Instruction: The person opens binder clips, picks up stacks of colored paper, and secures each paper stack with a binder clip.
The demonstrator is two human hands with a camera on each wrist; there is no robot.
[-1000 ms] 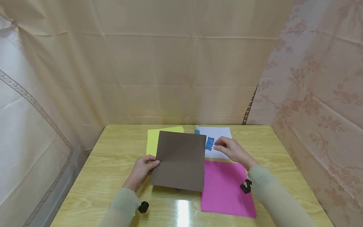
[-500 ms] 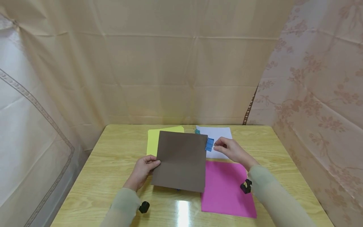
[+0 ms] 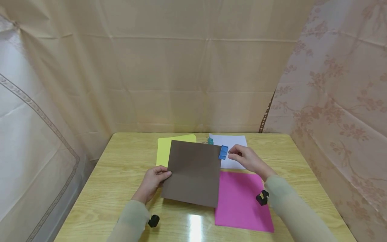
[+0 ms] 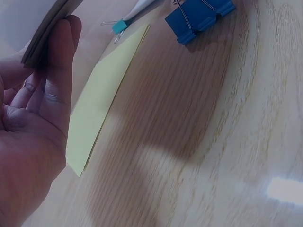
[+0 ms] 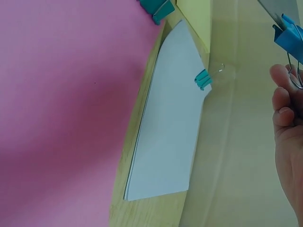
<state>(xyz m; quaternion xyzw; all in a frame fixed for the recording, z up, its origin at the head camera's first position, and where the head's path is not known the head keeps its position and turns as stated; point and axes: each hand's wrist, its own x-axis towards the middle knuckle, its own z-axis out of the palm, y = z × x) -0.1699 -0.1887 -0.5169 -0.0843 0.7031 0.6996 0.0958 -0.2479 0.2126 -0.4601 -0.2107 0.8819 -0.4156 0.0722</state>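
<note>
A stack of dark brown sheets (image 3: 193, 173) is held above the table, its left edge pinched by my left hand (image 3: 152, 181). In the left wrist view the left hand (image 4: 40, 118) has the stack between thumb and fingers. My right hand (image 3: 249, 161) pinches the wire handles of a blue binder clip (image 3: 223, 152) at the stack's upper right edge. The right wrist view shows the clip (image 5: 289, 41) at a sheet edge, its handles in the right hand (image 5: 291, 127); how far the clip's mouth is parted, I cannot tell.
Yellow sheets (image 3: 162, 148) and white sheets (image 3: 235, 164) lie at the back, a teal clip (image 5: 203, 79) on the white ones. Pink sheets (image 3: 242, 205) lie at front right. Under the brown stack, a blue clip (image 4: 199, 19) rests on the table (image 3: 99, 201).
The brown stack has shifted slightly right and its right side has dipped a little. Its edge now meets the blue clip, which has turned slightly. Both hands keep their holds.
</note>
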